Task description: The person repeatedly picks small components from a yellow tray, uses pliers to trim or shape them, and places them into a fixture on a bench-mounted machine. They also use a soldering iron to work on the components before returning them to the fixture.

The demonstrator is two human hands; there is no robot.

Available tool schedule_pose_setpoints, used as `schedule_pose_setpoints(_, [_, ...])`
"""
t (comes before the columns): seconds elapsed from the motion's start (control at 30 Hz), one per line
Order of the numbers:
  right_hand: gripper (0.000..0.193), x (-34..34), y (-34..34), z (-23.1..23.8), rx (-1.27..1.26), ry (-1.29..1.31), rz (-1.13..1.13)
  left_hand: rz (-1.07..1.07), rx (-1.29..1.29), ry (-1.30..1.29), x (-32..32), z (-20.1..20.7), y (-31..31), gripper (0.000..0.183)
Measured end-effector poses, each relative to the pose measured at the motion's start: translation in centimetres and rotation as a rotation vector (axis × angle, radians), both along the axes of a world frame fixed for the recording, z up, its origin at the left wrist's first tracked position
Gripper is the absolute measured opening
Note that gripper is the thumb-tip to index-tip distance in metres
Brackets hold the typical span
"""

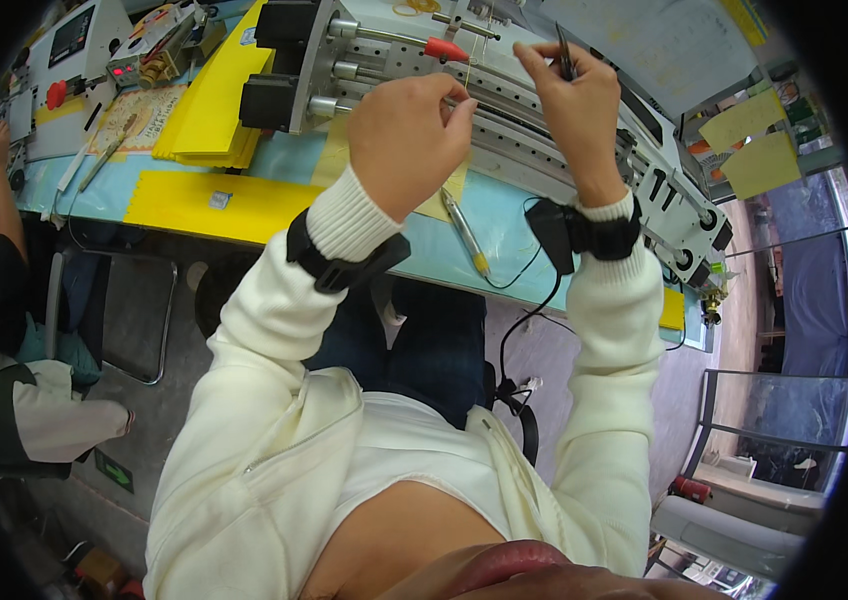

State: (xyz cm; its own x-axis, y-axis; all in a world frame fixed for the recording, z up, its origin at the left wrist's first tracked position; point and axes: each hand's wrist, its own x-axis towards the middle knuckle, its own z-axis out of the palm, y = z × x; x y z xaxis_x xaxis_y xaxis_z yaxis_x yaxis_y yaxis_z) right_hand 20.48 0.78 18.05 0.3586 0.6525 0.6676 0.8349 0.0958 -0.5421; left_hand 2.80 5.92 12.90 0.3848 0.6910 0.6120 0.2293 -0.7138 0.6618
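Note:
My left hand (406,140) is raised over the near side of a metal machine with long rods (504,135). Its thumb and fingers are pinched together; what they hold, if anything, is too small to make out. A red pointed piece (446,49) on a rod lies just beyond it. To the right, above the machine's bed, my right hand (581,115) is closed around dark tweezers (564,55), which point up and away. Its thumb and forefinger reach left, toward a thin, pale thread-like line near the red piece.
A pen-shaped tool with a yellow end (466,235) lies on the light blue table mat (424,250). Yellow sheets (209,100) and a yellow strip (174,205) are at left. Black motors (269,103) sit at the machine's left end. A cable hangs near my right wrist. Another person's arm (6,190) is at far left.

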Motion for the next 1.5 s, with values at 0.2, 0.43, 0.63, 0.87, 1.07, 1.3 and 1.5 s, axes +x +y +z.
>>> schedule_pose_setpoints(0.2, [0.03, 5.6, 4.0, 0.5, -0.635, -0.18, 0.04, 0.281, 0.096, 0.374, 5.4, 0.8, 1.6, 0.024])
schedule_pose_setpoints(0.43, [0.035, 3.3, 0.2, 1.3, -0.297, -0.191, -0.21, 0.251, 0.108, 0.114, 5.4, -0.7, 1.8, 0.019])
schedule_pose_setpoints(0.63, [0.023, -1.3, -7.6, 0.7, -0.168, 0.101, -0.043, 0.082, -0.161, -0.056, 1.1, -1.5, 3.3, 0.02])
schedule_pose_setpoints(0.87, [0.016, -2.4, -9.7, -1.8, -0.139, 0.238, 0.015, 0.223, 0.012, -0.051, 0.2, -1.5, 5.8, 0.019])
schedule_pose_setpoints(1.07, [0.014, -2.2, -10.9, -2.7, -0.129, 0.314, 0.031, 0.111, 0.186, -0.227, 3.0, 0.2, 6.7, 0.017])
schedule_pose_setpoints(1.3, [0.012, -2.6, -13.1, -4.9, -0.156, 0.366, 0.056, -0.165, -0.13, -0.475, 0.7, 0.1, 4.4, 0.018])
schedule_pose_setpoints(1.5, [0.011, -3.9, -13.7, -8.6, -0.312, 0.435, 0.107, -0.314, -0.538, -0.093, -3.1, -5.3, -2.3, 0.026])
